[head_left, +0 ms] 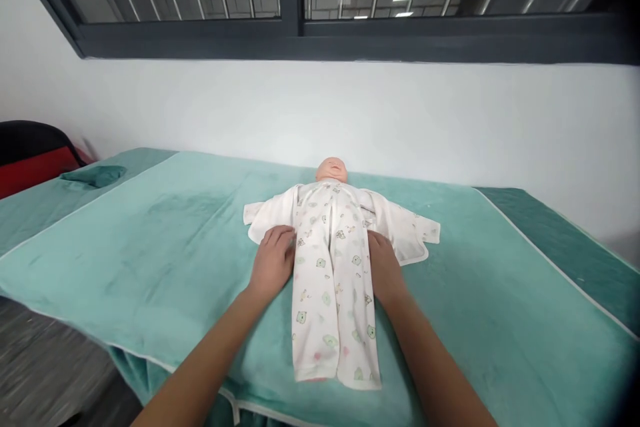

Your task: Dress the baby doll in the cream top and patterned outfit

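Observation:
A baby doll (332,169) lies on its back on a teal towel (165,247), head toward the wall. It wears a white printed romper (333,280) with the legs stretched toward me. A white jacket (415,230) is spread open beneath it. My left hand (273,260) rests palm down at the doll's left side, fingers together on the edge of the jacket. My right hand (384,268) lies flat against the romper's right side. Neither hand grips anything.
The towel covers a table with a darker green cloth (565,240) showing at the right. A folded dark green cloth (95,175) lies at the far left. A red and black chair (30,153) stands beyond the left edge. A white wall and window rise behind.

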Motion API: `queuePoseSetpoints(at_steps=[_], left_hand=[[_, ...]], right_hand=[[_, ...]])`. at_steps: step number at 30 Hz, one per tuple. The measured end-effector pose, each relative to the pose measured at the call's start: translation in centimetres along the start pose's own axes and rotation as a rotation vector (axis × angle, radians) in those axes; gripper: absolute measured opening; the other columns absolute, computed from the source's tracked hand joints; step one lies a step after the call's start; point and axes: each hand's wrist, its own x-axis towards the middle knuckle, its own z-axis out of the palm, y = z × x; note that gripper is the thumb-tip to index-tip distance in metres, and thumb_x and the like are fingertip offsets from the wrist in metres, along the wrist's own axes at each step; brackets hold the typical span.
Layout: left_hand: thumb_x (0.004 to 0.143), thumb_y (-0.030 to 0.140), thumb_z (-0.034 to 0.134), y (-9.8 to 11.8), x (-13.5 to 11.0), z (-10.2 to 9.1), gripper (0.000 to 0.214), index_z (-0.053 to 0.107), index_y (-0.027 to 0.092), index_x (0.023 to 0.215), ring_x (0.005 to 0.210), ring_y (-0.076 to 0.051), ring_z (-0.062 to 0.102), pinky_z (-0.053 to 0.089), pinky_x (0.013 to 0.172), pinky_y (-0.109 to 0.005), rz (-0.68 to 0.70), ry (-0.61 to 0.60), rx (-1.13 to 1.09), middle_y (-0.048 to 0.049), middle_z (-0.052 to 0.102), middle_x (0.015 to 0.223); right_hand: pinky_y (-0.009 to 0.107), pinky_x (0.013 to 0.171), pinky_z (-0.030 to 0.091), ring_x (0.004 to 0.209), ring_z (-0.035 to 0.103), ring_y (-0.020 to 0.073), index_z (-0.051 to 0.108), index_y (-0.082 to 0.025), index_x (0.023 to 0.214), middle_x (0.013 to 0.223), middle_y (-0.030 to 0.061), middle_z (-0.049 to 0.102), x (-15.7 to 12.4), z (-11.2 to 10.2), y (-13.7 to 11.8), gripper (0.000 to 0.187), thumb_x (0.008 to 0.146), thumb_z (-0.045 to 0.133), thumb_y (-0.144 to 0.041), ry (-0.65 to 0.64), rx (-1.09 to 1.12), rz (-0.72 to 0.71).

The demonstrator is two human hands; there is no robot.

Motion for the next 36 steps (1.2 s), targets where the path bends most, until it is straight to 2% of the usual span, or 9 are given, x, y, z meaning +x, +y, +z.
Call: queuePoseSetpoints(at_steps=[4, 7, 11, 15, 20, 25, 29, 36], left_hand=[[0.093, 0.018, 0.047, 0.9, -1.5, -1.1, 0.031, 0.065, 0.023, 0.118, 0.123, -0.026, 0.051, 0.044, 0.106, -0.047, 0.08, -0.117, 0.008, -0.0083, 0.063, 0.124], [0.092, 0.021, 0.051, 1.4, -1.7, -1.5, 0.035, 0.062, 0.023, 0.126, 0.124, -0.026, 0.049, 0.042, 0.109, -0.047, 0.121, -0.181, 0.024, -0.0086, 0.061, 0.128], [0.092, 0.023, 0.053, 1.2, -1.7, -1.3, 0.043, 0.055, 0.023, 0.135, 0.131, -0.026, 0.046, 0.029, 0.119, -0.052, 0.145, -0.227, 0.048, -0.0089, 0.06, 0.132], [0.091, 0.019, 0.051, 1.1, -1.5, -0.8, 0.041, 0.056, 0.021, 0.132, 0.129, -0.026, 0.047, 0.029, 0.119, -0.052, 0.164, -0.218, 0.077, -0.0094, 0.062, 0.129], [0.089, 0.015, 0.05, 0.9, -0.4, -0.5, 0.03, 0.063, 0.019, 0.115, 0.114, -0.026, 0.053, 0.036, 0.113, -0.049, 0.241, -0.196, 0.141, -0.0098, 0.064, 0.112], [0.086, 0.011, 0.05, 0.7, 0.5, -0.3, 0.022, 0.065, 0.019, 0.1, 0.101, -0.027, 0.055, 0.046, 0.092, -0.043, 0.271, -0.202, 0.202, -0.0107, 0.062, 0.099], [0.09, 0.015, 0.047, 0.8, 0.5, -0.3, 0.017, 0.063, 0.018, 0.094, 0.092, -0.028, 0.055, 0.045, 0.081, -0.042, 0.263, -0.18, 0.251, -0.0109, 0.061, 0.094], [0.089, 0.015, 0.048, 0.7, -0.3, -0.5, 0.018, 0.061, 0.019, 0.078, 0.084, -0.024, 0.053, 0.042, 0.075, -0.038, 0.216, -0.109, 0.235, -0.008, 0.06, 0.083]], right_hand=[[0.05, 0.101, 0.044, 0.117, 0.053, 0.0296, 0.061, -0.024, 0.12, 0.122, 0.0107, 0.063, -4.8, -1.0, -0.9, 0.035, 0.092, 0.044, -0.013, 0.043, -0.074, -0.019], [0.049, 0.103, 0.042, 0.117, 0.053, 0.0287, 0.062, -0.024, 0.12, 0.122, 0.0087, 0.064, -6.3, -1.4, -1.3, 0.034, 0.093, 0.045, -0.013, 0.05, -0.121, -0.052], [0.046, 0.107, 0.038, 0.117, 0.051, 0.0268, 0.063, -0.024, 0.119, 0.124, 0.0061, 0.063, -4.9, -1.6, -1.4, 0.035, 0.091, 0.049, -0.01, -0.076, -0.181, -0.119], [0.036, 0.091, 0.044, 0.106, 0.052, 0.0243, 0.064, -0.021, 0.11, 0.113, 0.0074, 0.062, -2.7, -1.5, -1.5, 0.03, 0.087, 0.052, -0.007, -0.154, -0.248, -0.13], [0.036, 0.081, 0.041, 0.096, 0.05, 0.0255, 0.062, -0.019, 0.099, 0.105, 0.0113, 0.058, -2.7, -0.9, -2.5, 0.015, 0.09, 0.052, -0.012, -0.094, -0.389, -0.06], [0.036, 0.079, 0.039, 0.094, 0.048, 0.0259, 0.059, -0.019, 0.096, 0.103, 0.012, 0.057, -2.9, -0.3, -2.8, 0.013, 0.09, 0.052, -0.009, -0.055, -0.455, -0.02], [0.035, 0.076, 0.037, 0.09, 0.047, 0.0251, 0.056, -0.02, 0.09, 0.097, 0.0103, 0.057, -2.6, -0.5, -2.4, 0.006, 0.089, 0.055, -0.014, -0.056, -0.409, -0.042], [0.033, 0.075, 0.036, 0.084, 0.046, 0.022, 0.048, -0.021, 0.079, 0.085, 0.0053, 0.055, -3.9, -1.1, -2.7, 0.013, 0.087, 0.05, -0.012, 0.042, -0.266, -0.041]])
